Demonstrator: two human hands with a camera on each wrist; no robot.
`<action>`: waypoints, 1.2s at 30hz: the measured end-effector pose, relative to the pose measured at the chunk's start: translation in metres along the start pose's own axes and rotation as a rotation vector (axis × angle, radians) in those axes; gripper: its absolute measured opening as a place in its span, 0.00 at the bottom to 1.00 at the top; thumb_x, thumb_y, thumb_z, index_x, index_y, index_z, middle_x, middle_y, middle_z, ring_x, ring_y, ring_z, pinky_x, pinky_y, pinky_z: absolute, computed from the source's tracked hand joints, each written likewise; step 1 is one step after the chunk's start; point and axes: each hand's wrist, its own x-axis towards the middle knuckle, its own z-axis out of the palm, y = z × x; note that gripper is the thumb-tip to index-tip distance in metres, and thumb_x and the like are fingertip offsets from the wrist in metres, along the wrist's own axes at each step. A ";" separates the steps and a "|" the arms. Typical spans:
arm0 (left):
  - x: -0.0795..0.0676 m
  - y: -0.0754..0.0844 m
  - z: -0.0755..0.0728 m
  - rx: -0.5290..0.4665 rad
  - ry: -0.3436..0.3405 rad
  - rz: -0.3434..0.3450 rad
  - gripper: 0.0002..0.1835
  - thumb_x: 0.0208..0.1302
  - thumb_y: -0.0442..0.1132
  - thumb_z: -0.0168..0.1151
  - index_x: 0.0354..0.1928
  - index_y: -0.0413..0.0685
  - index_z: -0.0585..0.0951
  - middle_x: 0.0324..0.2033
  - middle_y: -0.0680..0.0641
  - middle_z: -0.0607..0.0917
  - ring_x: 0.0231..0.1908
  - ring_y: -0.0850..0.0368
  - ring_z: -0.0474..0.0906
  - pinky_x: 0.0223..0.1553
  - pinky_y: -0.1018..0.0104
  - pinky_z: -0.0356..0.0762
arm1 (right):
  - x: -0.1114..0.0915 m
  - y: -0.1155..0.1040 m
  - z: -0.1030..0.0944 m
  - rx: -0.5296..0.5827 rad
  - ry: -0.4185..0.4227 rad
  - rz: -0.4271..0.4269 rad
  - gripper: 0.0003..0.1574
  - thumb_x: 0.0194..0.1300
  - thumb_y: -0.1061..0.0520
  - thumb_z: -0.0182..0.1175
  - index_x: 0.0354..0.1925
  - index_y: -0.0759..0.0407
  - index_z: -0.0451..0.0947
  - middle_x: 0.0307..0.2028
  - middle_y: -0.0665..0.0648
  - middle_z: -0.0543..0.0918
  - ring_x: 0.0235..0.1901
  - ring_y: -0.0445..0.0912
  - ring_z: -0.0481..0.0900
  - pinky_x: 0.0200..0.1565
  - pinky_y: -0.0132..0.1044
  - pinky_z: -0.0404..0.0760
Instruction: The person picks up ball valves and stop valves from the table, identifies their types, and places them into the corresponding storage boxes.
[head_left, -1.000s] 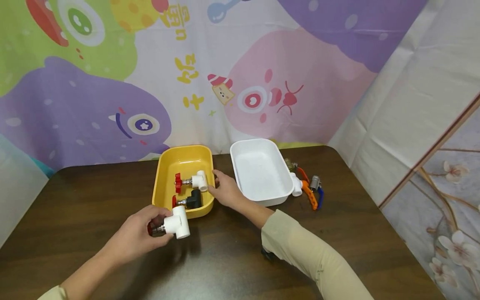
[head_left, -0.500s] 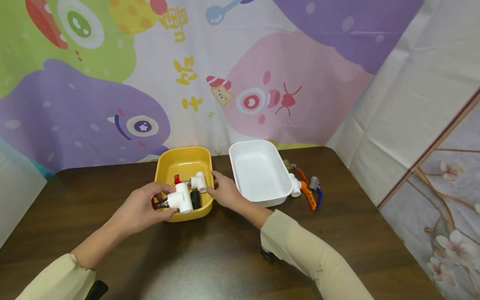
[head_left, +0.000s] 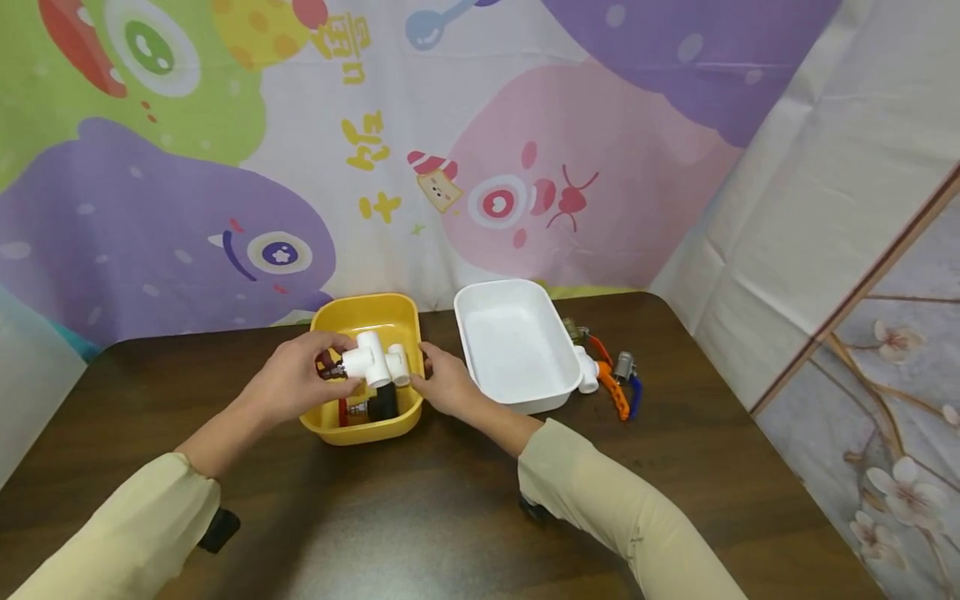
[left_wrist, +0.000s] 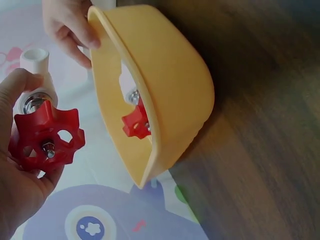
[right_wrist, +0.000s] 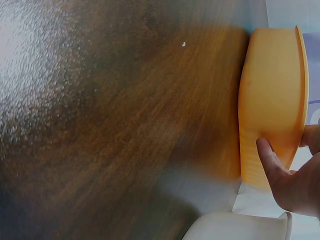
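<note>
My left hand (head_left: 300, 379) grips a white tee-shaped stop valve (head_left: 369, 363) over the yellow tray (head_left: 363, 435). In the left wrist view its red handwheel (left_wrist: 47, 137) faces the camera, with fingers around the valve behind it. Inside the tray, a black valve (head_left: 385, 402) with a red wheel lies near the front, and a second white valve (head_left: 399, 365) is partly hidden behind the held one. My right hand (head_left: 450, 385) pinches the tray's right side; in the right wrist view the thumb (right_wrist: 267, 152) presses the outer wall and the other fingers reach over the rim.
A white tray (head_left: 513, 333) stands just right of the yellow one. Beyond its right side lie several valves, including one with an orange lever (head_left: 613, 390) and one with a blue lever (head_left: 636, 395). A printed cloth (head_left: 420, 167) hangs behind the table (head_left: 450, 517).
My left hand has carried the white valve from in front of the yellow tray, up and to the right, over its inside. My right hand stays on the tray's side.
</note>
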 end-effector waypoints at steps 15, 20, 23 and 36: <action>0.037 -0.015 -0.003 0.058 -0.037 -0.094 0.26 0.54 0.45 0.68 0.53 0.41 0.75 0.39 0.42 0.79 0.38 0.49 0.73 0.35 0.63 0.79 | 0.000 -0.001 -0.001 -0.007 -0.005 0.010 0.36 0.63 0.57 0.58 0.66 0.65 0.60 0.41 0.60 0.83 0.27 0.40 0.75 0.27 0.25 0.75; 0.045 -0.018 -0.002 0.073 -0.038 -0.091 0.25 0.54 0.44 0.68 0.52 0.40 0.76 0.40 0.41 0.79 0.38 0.48 0.74 0.37 0.60 0.80 | 0.000 -0.001 -0.002 -0.003 -0.011 0.023 0.37 0.63 0.57 0.58 0.67 0.65 0.60 0.41 0.60 0.82 0.27 0.40 0.75 0.27 0.25 0.75; 0.050 -0.019 -0.001 0.088 -0.042 -0.098 0.24 0.55 0.43 0.67 0.52 0.40 0.76 0.40 0.41 0.79 0.38 0.48 0.73 0.40 0.57 0.81 | 0.000 0.000 -0.002 -0.006 -0.009 0.020 0.36 0.63 0.57 0.58 0.66 0.65 0.60 0.40 0.59 0.82 0.27 0.39 0.75 0.27 0.24 0.75; 0.072 -0.025 0.006 0.171 -0.022 -0.050 0.26 0.56 0.42 0.65 0.56 0.39 0.75 0.49 0.37 0.78 0.46 0.42 0.72 0.52 0.44 0.70 | -0.001 0.000 -0.002 0.007 -0.017 0.017 0.36 0.63 0.57 0.58 0.66 0.64 0.60 0.37 0.58 0.83 0.24 0.38 0.74 0.24 0.24 0.75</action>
